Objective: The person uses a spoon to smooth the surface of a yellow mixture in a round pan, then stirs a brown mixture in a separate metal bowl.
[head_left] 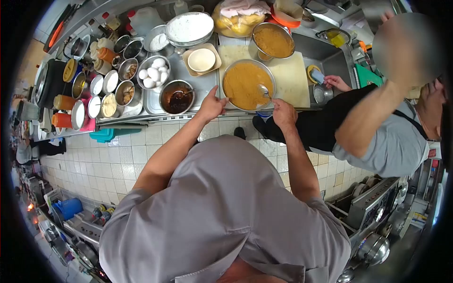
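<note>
A round metal bowl [241,65] of orange-brown crumbly powder sits at the counter's front edge. My left hand [212,104] is at its left side, index finger and thumb spread apart, with a fingertip at the rim. On the right side, my right hand [284,114] has its fingers closed on the end of a metal spoon [264,88], whose head rests on the powder. Left of my left hand stands a bowl of dark sauce [177,98]. Behind the powder bowl is a deeper metal pot [271,41] with similar brown contents.
Eggs [154,73], a cream bowl [201,61], white powder [189,27] and several small containers occupy the left counter. A co-worker [377,127] stands at right, one hand [337,83] by the sink [325,59], the other arm raised.
</note>
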`<state>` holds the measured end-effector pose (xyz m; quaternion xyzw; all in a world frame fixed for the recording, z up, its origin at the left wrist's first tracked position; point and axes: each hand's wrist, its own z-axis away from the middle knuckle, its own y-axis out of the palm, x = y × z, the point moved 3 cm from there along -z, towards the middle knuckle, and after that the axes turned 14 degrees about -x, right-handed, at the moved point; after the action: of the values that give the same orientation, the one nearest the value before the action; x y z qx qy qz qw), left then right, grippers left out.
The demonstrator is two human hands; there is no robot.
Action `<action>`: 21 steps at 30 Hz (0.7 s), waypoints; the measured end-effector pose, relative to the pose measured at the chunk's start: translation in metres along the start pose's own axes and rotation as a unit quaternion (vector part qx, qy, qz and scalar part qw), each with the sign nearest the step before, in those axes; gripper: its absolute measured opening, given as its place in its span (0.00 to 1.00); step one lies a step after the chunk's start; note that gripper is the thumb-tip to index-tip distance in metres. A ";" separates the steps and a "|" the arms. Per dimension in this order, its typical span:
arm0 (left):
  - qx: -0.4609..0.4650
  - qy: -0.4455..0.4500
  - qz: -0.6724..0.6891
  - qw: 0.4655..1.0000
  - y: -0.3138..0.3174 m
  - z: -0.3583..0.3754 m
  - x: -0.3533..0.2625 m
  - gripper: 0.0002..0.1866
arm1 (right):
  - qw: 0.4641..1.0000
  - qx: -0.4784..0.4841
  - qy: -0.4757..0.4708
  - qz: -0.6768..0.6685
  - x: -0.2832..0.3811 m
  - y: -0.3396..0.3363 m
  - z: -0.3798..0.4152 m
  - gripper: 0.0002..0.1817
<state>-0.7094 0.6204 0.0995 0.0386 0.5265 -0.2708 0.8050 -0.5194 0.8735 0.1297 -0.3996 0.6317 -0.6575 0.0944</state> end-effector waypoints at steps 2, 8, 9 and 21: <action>-0.033 0.042 -0.073 0.996 0.016 -0.013 -0.006 0.41 | 0.999 0.019 -0.030 -0.013 0.001 -0.004 -0.011 0.16; -0.099 0.076 -0.073 0.989 0.013 -0.055 0.011 0.41 | 0.987 0.057 -0.126 -0.077 0.015 0.003 -0.007 0.18; -0.082 0.073 -0.070 0.991 0.012 -0.050 0.010 0.42 | 0.985 0.078 -0.142 -0.053 0.023 0.006 -0.004 0.18; -0.045 0.114 -0.189 0.974 0.013 -0.004 -0.004 0.51 | 0.990 0.060 -0.113 -0.059 0.037 0.021 -0.040 0.16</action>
<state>-0.7078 0.6347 0.0975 -0.0673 0.6242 -0.3879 0.6748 -0.5771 0.8765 0.1304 -0.5013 0.5517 -0.6494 0.1503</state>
